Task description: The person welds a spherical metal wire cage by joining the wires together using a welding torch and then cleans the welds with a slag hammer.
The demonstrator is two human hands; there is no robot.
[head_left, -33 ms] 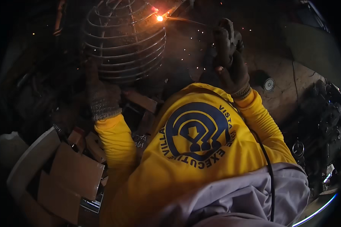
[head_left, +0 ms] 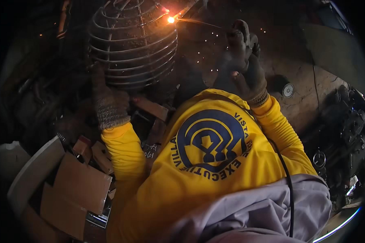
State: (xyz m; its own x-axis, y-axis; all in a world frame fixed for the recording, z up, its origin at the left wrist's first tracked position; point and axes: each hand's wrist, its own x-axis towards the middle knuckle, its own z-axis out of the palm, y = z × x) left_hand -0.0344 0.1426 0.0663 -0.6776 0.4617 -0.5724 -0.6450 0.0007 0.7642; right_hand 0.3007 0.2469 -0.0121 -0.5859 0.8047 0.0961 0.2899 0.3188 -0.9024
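A round cage of curved metal bars (head_left: 138, 60) stands at the upper left, its rings stacked one above another. At its upper right side burns a bright orange welding point. My right hand (head_left: 247, 67), in a dark knitted glove, is closed round a dark electrode holder (head_left: 238, 42). From the holder a thin welding rod (head_left: 205, 23) runs left to the glow. My left hand (head_left: 111, 101), gloved as well, reaches to the cage's lower left edge with its fingers together against the bars; shadow hides part of the grip.
Brown cardboard pieces (head_left: 81, 184) and a pale curved panel (head_left: 34, 172) lie at the lower left. A round can (head_left: 288, 90) stands on the floor right of my right hand. Dark machinery (head_left: 348, 137) fills the right edge. A black cable (head_left: 288, 182) crosses my clothing.
The sparks are scattered differently around the glow. Both hands and the cage keep their places.
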